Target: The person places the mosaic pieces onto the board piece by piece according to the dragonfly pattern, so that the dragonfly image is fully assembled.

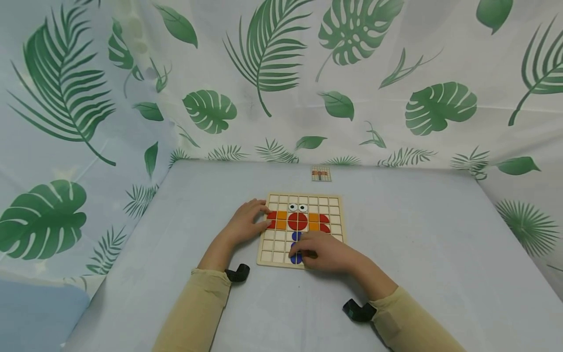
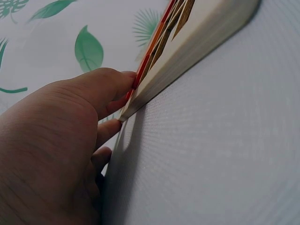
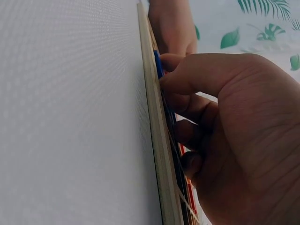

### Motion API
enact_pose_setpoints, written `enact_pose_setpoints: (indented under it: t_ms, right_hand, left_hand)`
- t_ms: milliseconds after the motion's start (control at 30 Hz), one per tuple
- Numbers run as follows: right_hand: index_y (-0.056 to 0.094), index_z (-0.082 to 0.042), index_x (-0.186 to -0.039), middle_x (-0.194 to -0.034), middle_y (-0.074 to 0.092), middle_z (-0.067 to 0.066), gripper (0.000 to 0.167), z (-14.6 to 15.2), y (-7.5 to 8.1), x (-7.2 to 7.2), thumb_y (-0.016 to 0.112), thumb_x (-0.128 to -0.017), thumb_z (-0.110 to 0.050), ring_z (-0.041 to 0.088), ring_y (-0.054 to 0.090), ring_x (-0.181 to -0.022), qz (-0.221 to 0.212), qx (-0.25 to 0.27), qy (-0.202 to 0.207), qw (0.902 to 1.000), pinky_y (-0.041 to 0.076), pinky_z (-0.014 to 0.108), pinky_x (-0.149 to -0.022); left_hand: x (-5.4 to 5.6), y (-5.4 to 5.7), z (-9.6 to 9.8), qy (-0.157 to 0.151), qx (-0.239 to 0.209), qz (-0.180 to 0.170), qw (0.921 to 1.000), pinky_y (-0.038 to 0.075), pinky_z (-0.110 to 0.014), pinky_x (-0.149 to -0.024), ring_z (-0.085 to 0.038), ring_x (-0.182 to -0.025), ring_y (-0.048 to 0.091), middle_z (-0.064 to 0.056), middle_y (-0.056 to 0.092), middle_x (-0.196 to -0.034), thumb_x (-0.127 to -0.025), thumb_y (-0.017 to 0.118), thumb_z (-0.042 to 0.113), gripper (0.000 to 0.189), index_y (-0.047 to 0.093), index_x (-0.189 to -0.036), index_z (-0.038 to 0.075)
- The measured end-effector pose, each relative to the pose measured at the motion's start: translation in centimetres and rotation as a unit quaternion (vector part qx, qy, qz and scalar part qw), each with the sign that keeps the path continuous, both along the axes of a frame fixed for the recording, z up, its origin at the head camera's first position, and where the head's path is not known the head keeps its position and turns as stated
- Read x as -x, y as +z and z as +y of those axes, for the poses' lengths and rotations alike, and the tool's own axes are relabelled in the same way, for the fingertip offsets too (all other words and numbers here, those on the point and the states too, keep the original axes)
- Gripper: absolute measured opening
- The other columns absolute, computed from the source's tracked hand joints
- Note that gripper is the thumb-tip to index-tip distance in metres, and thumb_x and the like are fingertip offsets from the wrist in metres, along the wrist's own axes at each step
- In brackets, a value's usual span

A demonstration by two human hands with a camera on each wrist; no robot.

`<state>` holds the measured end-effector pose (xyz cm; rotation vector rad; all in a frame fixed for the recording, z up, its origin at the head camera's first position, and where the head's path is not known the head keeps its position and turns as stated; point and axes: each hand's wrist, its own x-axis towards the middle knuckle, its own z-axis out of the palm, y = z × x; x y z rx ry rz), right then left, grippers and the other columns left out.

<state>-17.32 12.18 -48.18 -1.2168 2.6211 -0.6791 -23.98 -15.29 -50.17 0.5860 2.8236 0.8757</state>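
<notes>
A square wooden grid board [image 1: 269, 244] lies on the table, with coloured tiles in its cells. Two eye tiles [image 1: 298, 208] sit above a red circle [image 1: 297, 221] of quarter tiles, with orange squares [image 1: 281, 220] and red rounded tiles [image 1: 324, 224] at the sides. My left hand [image 1: 245, 222] rests at the board's left edge, thumb and fingertips touching the rim and the red tiles there. My right hand [image 1: 327, 250] is over the lower middle, its thumb and index fingertip pinching a blue tile [image 3: 158, 62] near the front rim. The right hand partly hides the blue column.
A small pattern card [image 1: 321, 174] lies beyond the board, near the back of the pale table [image 1: 418, 234]. Leaf-printed cloth [image 1: 281, 122] hangs behind and at the sides. Black wrist devices [image 1: 359, 311] stick out from both forearms.
</notes>
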Motion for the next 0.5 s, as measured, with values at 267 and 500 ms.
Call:
enact_pose_setpoints:
  t_ms: [267, 500]
  right_hand:
    - [0.069, -0.034, -0.111, -0.087, 0.054, -0.017, 0.026, -0.18, 0.01, -0.03, 0.064, -0.091, -0.017, 0.006, 0.049, -0.08, -0.008, -0.006, -0.005, 0.9999, 0.044, 0.019, -0.07]
    - [0.067, -0.034, -0.116, -0.1, 0.061, -0.018, 0.026, 0.01, 0.16, 0.04, 0.063, -0.092, -0.022, 0.005, 0.052, -0.089, -0.034, -0.003, -0.027, 0.9991, 0.049, 0.024, -0.08]
  left_hand:
    - [0.0, -0.2, -0.19, 0.004, 0.002, -0.004, 1.0, 0.015, -0.047, -0.128, -0.03, -0.152, 0.023, -0.005, 0.041, -0.156, -0.096, 0.062, 0.038, 0.032, 0.06, -0.122, 0.018]
    - [-0.08, -0.38, -0.23, 0.016, -0.008, -0.021, 0.9996, 0.014, -0.047, -0.128, -0.027, -0.153, 0.021, -0.002, 0.041, -0.156, -0.097, 0.061, 0.042, 0.032, 0.06, -0.122, 0.022]
